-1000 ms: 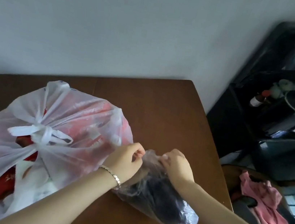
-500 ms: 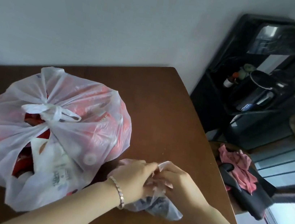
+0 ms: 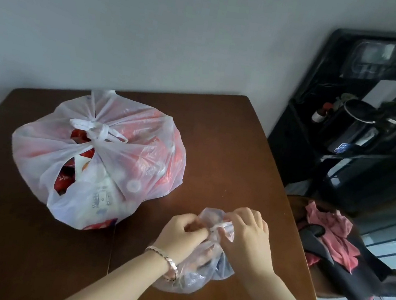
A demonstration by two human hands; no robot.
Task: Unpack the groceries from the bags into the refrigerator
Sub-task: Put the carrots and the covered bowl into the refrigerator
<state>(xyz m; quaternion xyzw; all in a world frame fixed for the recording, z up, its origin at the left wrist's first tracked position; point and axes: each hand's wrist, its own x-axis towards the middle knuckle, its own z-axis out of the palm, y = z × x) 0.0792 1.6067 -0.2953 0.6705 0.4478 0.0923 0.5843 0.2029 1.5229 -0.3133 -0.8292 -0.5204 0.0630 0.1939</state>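
A: Brown wooden table against a pale wall; big white bag far left, knot tied on top.
B: Small clear bag near right, lying on the tabletop, something dark low inside, too blurred to name.
A: Left hand and right hand both at the twisted neck, fingers curled in, pinching thin film right at the tie.
B: Looks light, soft and slippery; flimsy plastic, likely to tear if yanked.
A: Best gripped at the gathered neck for loosening, then cupped underneath for the lift. Probably no hard squeezing of the contents.
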